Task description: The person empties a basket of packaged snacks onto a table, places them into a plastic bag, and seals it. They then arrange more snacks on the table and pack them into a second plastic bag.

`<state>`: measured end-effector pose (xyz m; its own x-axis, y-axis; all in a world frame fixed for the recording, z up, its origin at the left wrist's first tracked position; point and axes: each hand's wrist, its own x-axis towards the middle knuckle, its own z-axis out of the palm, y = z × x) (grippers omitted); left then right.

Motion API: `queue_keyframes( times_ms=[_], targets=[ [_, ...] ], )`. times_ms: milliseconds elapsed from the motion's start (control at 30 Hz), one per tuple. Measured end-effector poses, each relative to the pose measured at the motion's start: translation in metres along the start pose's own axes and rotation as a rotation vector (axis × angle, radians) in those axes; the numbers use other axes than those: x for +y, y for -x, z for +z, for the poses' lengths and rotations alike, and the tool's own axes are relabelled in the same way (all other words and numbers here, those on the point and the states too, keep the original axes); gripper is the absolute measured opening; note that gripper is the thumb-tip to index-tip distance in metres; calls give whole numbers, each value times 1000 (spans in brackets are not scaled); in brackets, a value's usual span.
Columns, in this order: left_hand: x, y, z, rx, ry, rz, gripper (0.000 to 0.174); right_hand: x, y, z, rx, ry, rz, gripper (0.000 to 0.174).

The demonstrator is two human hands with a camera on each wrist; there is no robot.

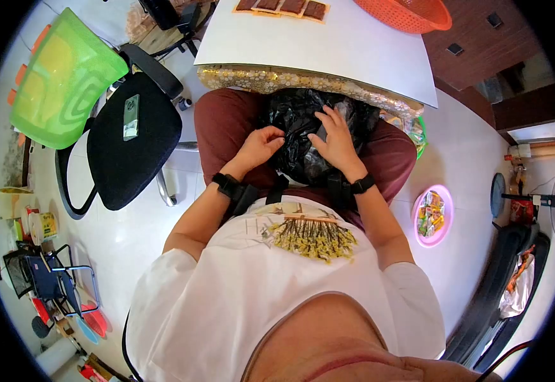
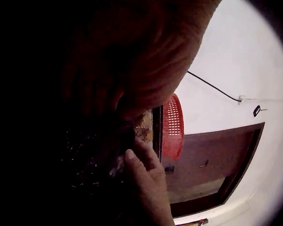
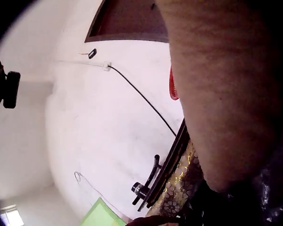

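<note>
A crumpled black plastic bag (image 1: 296, 143) lies in the person's lap, between the crossed legs in maroon trousers. At its left side the left hand (image 1: 261, 148) pinches the bag's edge between thumb and bent fingers. The right hand (image 1: 339, 141) rests on the bag's right part with its fingers spread and slightly bent. In the left wrist view the right hand (image 2: 148, 181) shows beyond the dark left palm (image 2: 146, 61). The right wrist view holds mostly the right hand's underside (image 3: 226, 94) beside the dark plastic. What the bag contains is hidden.
A white table (image 1: 315, 57) with brown squares (image 1: 280, 7) and an orange basket (image 1: 411, 16) stands in front. A black chair (image 1: 134, 143) is at left, carrying a small packet (image 1: 131, 118). At right on the floor sits a pink bowl (image 1: 432, 216) of colourful packets.
</note>
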<state>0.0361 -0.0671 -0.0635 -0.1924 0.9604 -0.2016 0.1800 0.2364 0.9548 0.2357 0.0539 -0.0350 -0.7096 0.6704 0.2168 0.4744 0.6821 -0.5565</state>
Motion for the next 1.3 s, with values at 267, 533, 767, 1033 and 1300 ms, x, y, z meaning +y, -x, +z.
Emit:
queue_keyframes(
  times_ms=[267,533,767,1033,1300],
  targets=[
    [-1,0,6,-95,-298,205,24,-8,-8,-11,-66,70,-33,49],
    [11,5,17,-177,-321,253,27,-56,-55,-54,76,48,-209,33],
    [22,5,15,-285,-243,216,28,-34,-186,-55,172,283,-479,45],
    [29,5,17,-345,-177,226,27,-1,-298,-27,105,602,-257,54],
    [33,4,19,-424,-65,108,25,36,-324,-34,-98,313,-267,51]
  ],
)
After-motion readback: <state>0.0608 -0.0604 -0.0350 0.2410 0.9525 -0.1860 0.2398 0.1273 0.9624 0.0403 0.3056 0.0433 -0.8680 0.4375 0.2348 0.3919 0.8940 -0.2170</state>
